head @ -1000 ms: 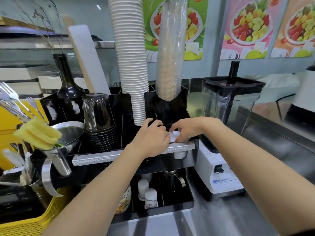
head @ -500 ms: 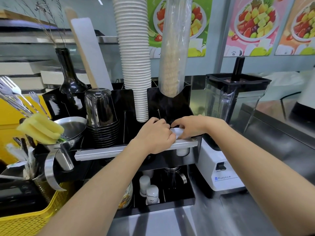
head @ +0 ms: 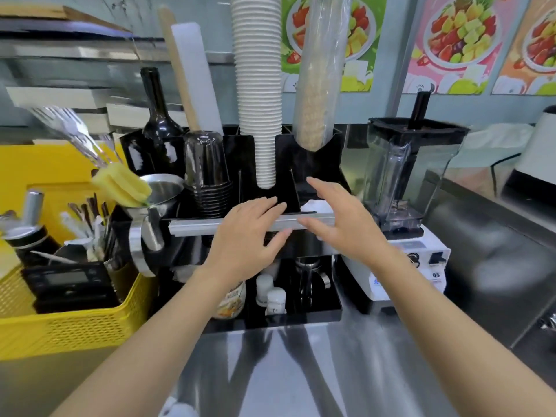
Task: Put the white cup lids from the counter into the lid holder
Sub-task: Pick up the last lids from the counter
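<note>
The black lid holder [head: 285, 188] stands left of the blender [head: 406, 188]. Left hand [head: 249, 236] and right hand [head: 343, 224] hover at its metal front rail [head: 204, 227], fingers spread, holding nothing. White cup lids [head: 314, 205] sit in its right compartment, behind the rail.

The white cup lids [head: 316, 206] sit as a small pale stack in the rightmost front slot of the black lid holder [head: 285, 188], just behind its silver front rail, below the clear-sleeved stack; their edges are blurred and partly hidden.
</note>
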`<state>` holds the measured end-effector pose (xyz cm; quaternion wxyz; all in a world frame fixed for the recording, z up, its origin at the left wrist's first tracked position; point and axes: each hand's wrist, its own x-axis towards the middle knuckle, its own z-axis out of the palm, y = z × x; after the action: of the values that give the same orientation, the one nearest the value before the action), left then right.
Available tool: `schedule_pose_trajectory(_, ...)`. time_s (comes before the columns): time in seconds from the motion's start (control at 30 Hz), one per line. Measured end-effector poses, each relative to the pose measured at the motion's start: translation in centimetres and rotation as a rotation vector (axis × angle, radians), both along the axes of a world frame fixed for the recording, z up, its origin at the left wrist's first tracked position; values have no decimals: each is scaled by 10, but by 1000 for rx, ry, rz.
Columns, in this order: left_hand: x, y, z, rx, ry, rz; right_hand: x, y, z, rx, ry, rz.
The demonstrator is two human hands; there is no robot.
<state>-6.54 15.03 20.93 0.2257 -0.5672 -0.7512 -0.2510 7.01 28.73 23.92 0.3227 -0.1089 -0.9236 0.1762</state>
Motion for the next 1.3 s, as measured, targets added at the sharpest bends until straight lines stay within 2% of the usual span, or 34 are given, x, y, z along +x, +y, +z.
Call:
schedule_pose_trajectory(0.1, 7, -50, -25, 4, -75, 55, -2, -41, -28, -50, -11, 90)
schedule_pose_trajectory(0.33, 16, -156, -96, -83, -285, 262, -24, -131, -116, -97, -295, 282)
schedule_pose_trajectory(0.53, 16, -215, -152, -317, -474, 398, -36, -182, -182, -120, -687, 353)
schedule_pose_trajectory(0.7, 26, -237, -192, -464, -681, 404, -40, -208, -220, -170, -847, 321)
schedule_pose_trajectory(0.83, 40, -243, -206, -500, -759, 338, -36, -227, -236, -170, -829, 321)
schedule_pose_trajectory(0.93, 44, -246, -216, -405, -868, 302, -33, -234, -239, -117, -770, 280)
schedule_pose_trajectory(1.03, 47, -246, -219, -338, -890, 296, -27, -238, -238, -122, -685, 273)
schedule_pose_trajectory(1.3, 43, -213, -162, -235, -669, 213, -17, -198, -179, -306, -499, 247)
